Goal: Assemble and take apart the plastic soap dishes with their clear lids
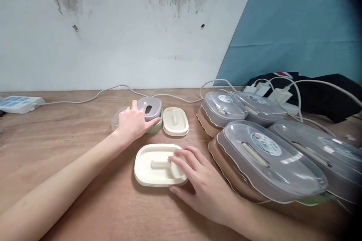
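My left hand (pixel 132 121) reaches to the small grey box (pixel 155 110), its thumb along the front wall and its fingers at the left side. A green box (pixel 155 127) shows below the grey one. Partly behind my wrist lies a clear lid (pixel 115 117). My right hand (pixel 199 180) grips the right end of a cream lid (pixel 145 165) with a raised bar in its middle, fingertips over the top and thumb at the near edge. A smaller cream lid (pixel 175 117) of the same shape lies just right of the grey box.
Stacked storage boxes with clear lids (pixel 268 154) and brown and grey bodies fill the right side. Behind them are white plugs (pixel 279 94), cables and a black cloth (pixel 322 94). A power strip (pixel 19 103) lies far left, its cable crossing the wooden table's back.
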The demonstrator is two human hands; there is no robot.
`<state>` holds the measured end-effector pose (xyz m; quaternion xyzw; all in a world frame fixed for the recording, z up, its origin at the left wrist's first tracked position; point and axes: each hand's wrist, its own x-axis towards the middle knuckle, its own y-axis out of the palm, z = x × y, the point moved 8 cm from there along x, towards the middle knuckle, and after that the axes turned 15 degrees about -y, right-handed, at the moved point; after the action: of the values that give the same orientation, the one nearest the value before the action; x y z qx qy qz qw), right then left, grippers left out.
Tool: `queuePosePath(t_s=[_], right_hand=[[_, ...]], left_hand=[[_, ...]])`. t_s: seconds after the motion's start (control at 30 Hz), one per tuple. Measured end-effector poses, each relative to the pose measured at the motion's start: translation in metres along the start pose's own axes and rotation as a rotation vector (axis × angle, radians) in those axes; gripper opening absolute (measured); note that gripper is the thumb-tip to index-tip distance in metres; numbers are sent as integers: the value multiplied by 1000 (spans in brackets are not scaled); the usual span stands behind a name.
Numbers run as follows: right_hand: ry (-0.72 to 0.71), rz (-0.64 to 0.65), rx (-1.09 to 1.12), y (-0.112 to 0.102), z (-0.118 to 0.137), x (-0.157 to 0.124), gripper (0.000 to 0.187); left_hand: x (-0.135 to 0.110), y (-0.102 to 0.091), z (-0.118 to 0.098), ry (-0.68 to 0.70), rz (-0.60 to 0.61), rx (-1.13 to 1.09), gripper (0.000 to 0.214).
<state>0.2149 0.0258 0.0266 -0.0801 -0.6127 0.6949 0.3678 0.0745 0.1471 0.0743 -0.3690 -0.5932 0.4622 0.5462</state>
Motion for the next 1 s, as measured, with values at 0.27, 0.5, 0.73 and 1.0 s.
queuePosePath(t_s=[0.27, 0.5, 0.73, 1.0], right_hand=[[-42, 63, 113, 2, -1, -3, 60], [-8, 83, 268, 4, -2, -1, 71], [200, -225, 272, -15, -13, -1, 68], [533, -408, -22, -20, -57, 23, 65]], left_hand=[[-7, 12, -9, 195, -44, 3, 62], [-6, 25, -15, 299, -7, -65, 48], [16, 17, -17, 328, 37, -149, 46], [20, 26, -17, 373, 109, -173, 49]])
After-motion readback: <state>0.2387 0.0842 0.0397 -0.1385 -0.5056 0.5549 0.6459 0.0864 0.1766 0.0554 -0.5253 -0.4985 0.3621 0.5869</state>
